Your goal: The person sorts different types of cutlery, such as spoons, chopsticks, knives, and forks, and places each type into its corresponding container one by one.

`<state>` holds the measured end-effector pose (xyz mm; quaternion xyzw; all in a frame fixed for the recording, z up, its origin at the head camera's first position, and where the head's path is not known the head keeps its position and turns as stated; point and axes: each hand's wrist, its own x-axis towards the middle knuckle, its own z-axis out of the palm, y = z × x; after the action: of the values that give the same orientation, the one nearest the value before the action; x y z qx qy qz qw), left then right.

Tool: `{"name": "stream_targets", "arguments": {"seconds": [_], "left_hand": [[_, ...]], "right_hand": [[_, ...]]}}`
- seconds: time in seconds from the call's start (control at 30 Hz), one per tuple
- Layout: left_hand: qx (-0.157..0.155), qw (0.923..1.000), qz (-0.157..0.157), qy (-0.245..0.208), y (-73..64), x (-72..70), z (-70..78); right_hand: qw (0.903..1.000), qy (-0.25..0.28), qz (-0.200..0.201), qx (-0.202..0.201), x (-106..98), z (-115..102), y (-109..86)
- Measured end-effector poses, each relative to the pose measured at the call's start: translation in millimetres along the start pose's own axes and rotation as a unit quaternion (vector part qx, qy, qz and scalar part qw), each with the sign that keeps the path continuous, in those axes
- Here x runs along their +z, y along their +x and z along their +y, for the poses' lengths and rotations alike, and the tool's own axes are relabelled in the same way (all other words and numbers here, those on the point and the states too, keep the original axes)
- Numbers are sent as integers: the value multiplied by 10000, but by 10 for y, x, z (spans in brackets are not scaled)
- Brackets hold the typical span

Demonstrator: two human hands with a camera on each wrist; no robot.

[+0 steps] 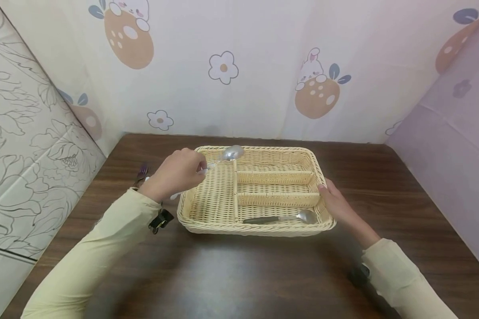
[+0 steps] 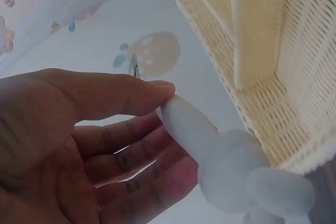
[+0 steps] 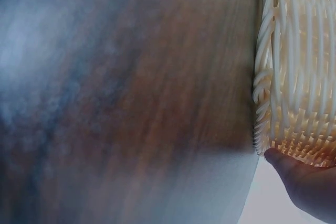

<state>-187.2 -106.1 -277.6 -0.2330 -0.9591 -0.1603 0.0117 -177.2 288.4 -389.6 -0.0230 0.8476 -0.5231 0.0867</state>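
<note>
My left hand point(image 1: 179, 173) pinches a spoon with a white handle between thumb and fingers, over the left part of a cream woven cutlery basket point(image 1: 259, 229). The metal bowl of that spoon point(image 1: 233, 153) points right, above the basket's back rim. Up close in the left wrist view, the white handle point(image 2: 231, 166) ends in rounded lobes. My right hand point(image 1: 337, 201) grips the basket's right end, thumb point(image 3: 283, 163) at the rim; its other fingers are mostly hidden. A dark-handled spoon point(image 1: 263, 219) lies in the front right compartment.
A fork point(image 1: 143, 170) with purplish tines lies on the dark wooden table point(image 1: 223, 274) left of the basket, partly hidden by my left hand. Dividers point(image 1: 277, 199) split the basket into one long left compartment and several right ones. A patterned curtain point(image 1: 263, 102) hangs behind.
</note>
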Motion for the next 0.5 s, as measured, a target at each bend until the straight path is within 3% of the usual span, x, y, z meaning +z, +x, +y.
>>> {"name": "stream_targets", "arguments": {"seconds": [0.17,0.37,0.5], "left_hand": [[200,9997,-111,-31,72,35,155],[829,9965,-61,-46,170,89,312],[1027,9947,-53,18,230,117,433]], "right_hand": [[10000,28,-3,-47,7,1,5],[9999,18,96,-122,12,7,7],[9998,27,129,-180,13,13,4]]}}
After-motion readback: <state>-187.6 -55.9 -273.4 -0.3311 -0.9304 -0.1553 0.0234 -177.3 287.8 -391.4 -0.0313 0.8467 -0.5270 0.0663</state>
